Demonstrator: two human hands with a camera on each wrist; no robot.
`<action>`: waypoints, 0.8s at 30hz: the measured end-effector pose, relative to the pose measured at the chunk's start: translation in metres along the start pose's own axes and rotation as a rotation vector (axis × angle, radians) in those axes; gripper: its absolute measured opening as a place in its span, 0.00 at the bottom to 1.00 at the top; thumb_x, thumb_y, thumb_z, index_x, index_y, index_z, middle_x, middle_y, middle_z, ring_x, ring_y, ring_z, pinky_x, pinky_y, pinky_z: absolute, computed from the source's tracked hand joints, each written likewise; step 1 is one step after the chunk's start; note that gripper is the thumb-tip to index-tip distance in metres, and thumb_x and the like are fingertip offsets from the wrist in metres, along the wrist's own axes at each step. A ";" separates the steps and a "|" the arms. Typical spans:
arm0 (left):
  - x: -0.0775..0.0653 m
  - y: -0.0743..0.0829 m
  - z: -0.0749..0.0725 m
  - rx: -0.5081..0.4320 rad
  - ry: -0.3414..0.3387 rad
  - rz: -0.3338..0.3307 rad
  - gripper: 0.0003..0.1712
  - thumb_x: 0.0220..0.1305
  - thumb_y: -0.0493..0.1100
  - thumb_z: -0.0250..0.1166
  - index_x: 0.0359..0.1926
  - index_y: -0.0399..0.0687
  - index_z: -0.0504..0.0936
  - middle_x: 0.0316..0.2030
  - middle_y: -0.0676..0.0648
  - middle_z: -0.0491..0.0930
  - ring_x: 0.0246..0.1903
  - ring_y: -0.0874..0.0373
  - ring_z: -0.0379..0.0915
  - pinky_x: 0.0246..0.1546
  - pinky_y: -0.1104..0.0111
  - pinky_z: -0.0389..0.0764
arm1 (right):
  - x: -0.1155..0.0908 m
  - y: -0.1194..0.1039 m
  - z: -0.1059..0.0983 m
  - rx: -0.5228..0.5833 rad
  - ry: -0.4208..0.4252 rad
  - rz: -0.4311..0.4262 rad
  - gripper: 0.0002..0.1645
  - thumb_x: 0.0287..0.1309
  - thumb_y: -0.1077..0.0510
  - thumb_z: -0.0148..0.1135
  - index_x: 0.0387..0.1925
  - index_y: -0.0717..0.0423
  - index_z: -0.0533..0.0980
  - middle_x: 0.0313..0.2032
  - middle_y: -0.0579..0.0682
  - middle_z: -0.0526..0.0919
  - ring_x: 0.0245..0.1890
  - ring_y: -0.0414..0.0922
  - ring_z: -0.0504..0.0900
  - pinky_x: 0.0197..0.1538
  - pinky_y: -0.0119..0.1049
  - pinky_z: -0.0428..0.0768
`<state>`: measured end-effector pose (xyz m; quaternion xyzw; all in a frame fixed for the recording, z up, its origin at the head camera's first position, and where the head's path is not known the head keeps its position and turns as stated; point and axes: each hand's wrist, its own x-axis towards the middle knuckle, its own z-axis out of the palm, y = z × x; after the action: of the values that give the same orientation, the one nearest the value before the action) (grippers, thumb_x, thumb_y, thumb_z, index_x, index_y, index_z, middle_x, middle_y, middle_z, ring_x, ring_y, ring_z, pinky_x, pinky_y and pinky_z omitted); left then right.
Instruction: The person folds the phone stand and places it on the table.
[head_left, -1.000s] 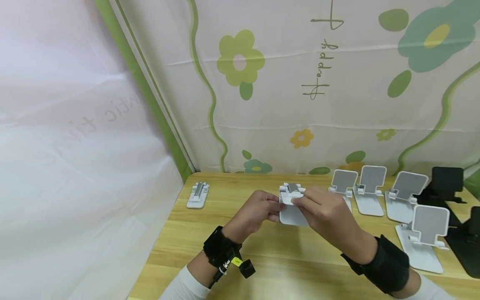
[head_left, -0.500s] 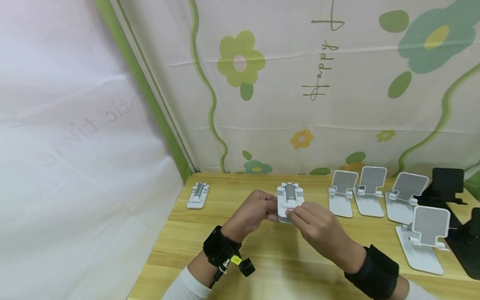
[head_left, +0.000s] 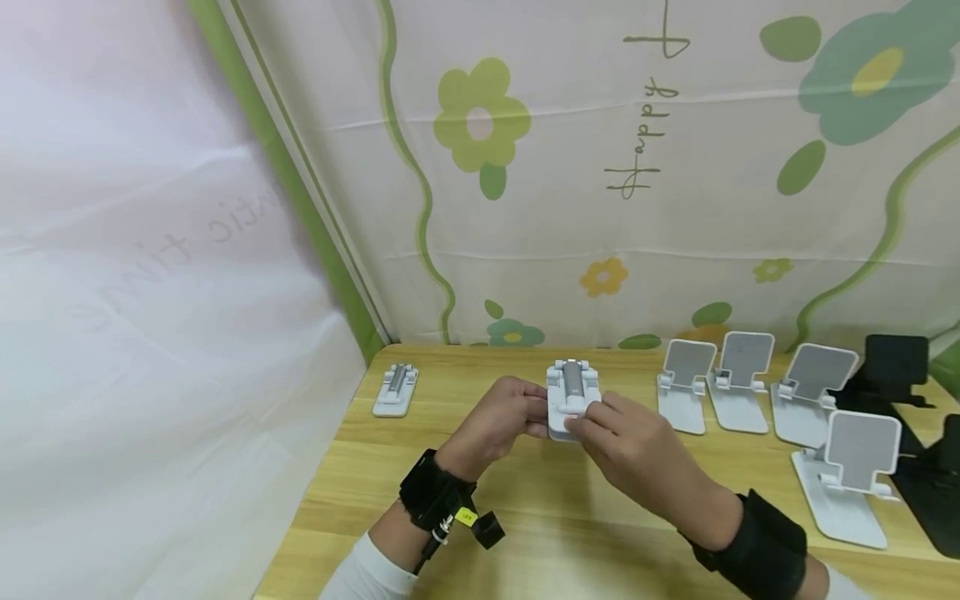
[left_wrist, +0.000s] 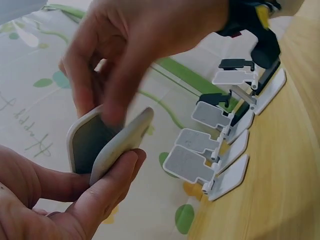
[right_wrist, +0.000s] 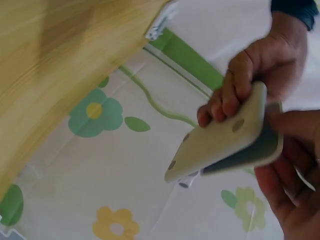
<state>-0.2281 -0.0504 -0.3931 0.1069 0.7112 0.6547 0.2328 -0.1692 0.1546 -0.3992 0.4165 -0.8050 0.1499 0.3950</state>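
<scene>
White plastic is seen first in the head view: a folding phone stand (head_left: 572, 393) is held directly between the hands, its long axis running away from the body, hinge end farthest. Its left edge is gripped by the left hand (head_left: 501, 417); its near right corner is pinched by the right hand (head_left: 637, 446), so neither hand can be called nearer. Another folded stand (head_left: 396, 392) is placed on the wooden table (head_left: 450, 517), well to the left of the left hand; opened white stands (head_left: 745, 362) are ranged to the right of the right hand, with black stands (head_left: 896, 367) farther right. In the left wrist view, the base plate (left_wrist: 122, 145) and the padded plate (left_wrist: 87, 145) are shown slightly apart, with a blurred right finger between them. In the right wrist view, the base's footed underside is covered by left fingers, while the padded plate is held by the right thumb and fingers. The relation that matters is judged to be this narrow gap, which is opened toward the right hand.
</scene>
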 end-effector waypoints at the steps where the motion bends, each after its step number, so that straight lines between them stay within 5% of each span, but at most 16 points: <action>1: 0.000 0.000 0.000 0.001 0.004 0.001 0.12 0.70 0.32 0.60 0.47 0.27 0.85 0.35 0.41 0.88 0.30 0.61 0.85 0.33 0.74 0.85 | 0.001 0.002 -0.002 0.063 -0.008 0.045 0.23 0.81 0.51 0.47 0.37 0.56 0.85 0.32 0.45 0.83 0.31 0.40 0.76 0.33 0.29 0.77; 5: -0.001 0.002 -0.001 -0.009 0.007 -0.005 0.12 0.70 0.32 0.61 0.48 0.28 0.85 0.38 0.37 0.89 0.32 0.59 0.86 0.35 0.72 0.86 | 0.004 0.012 -0.012 0.242 -0.037 0.344 0.11 0.70 0.54 0.65 0.46 0.57 0.82 0.38 0.45 0.83 0.38 0.40 0.80 0.41 0.31 0.79; 9: -0.003 0.005 0.000 -0.021 0.004 -0.009 0.13 0.71 0.32 0.60 0.50 0.29 0.85 0.41 0.36 0.89 0.36 0.56 0.87 0.36 0.71 0.87 | 0.008 0.020 -0.022 0.379 -0.214 0.768 0.28 0.71 0.47 0.63 0.61 0.62 0.73 0.47 0.54 0.81 0.46 0.47 0.82 0.47 0.41 0.82; 13: -0.005 0.007 0.002 -0.022 0.009 -0.014 0.13 0.71 0.32 0.60 0.50 0.29 0.84 0.42 0.37 0.89 0.37 0.55 0.88 0.37 0.70 0.88 | 0.008 0.029 -0.025 0.763 -0.398 1.069 0.42 0.74 0.40 0.56 0.71 0.68 0.61 0.58 0.63 0.74 0.55 0.52 0.81 0.55 0.45 0.83; 18: -0.007 0.008 0.004 -0.016 -0.013 -0.002 0.13 0.71 0.31 0.60 0.50 0.28 0.84 0.42 0.36 0.89 0.36 0.57 0.87 0.37 0.70 0.88 | 0.003 0.038 -0.021 1.178 -0.443 1.185 0.41 0.77 0.45 0.53 0.72 0.74 0.56 0.63 0.66 0.72 0.57 0.48 0.80 0.60 0.39 0.82; 24: -0.007 0.007 0.004 -0.013 -0.031 0.001 0.15 0.71 0.31 0.59 0.53 0.27 0.83 0.44 0.35 0.88 0.36 0.57 0.87 0.40 0.70 0.88 | 0.001 0.041 -0.020 1.224 -0.438 1.162 0.39 0.77 0.47 0.54 0.70 0.76 0.59 0.60 0.64 0.75 0.55 0.45 0.81 0.57 0.37 0.83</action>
<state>-0.2215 -0.0495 -0.3849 0.1161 0.7031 0.6577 0.2441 -0.1913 0.1904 -0.3820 0.0983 -0.7259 0.6505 -0.2007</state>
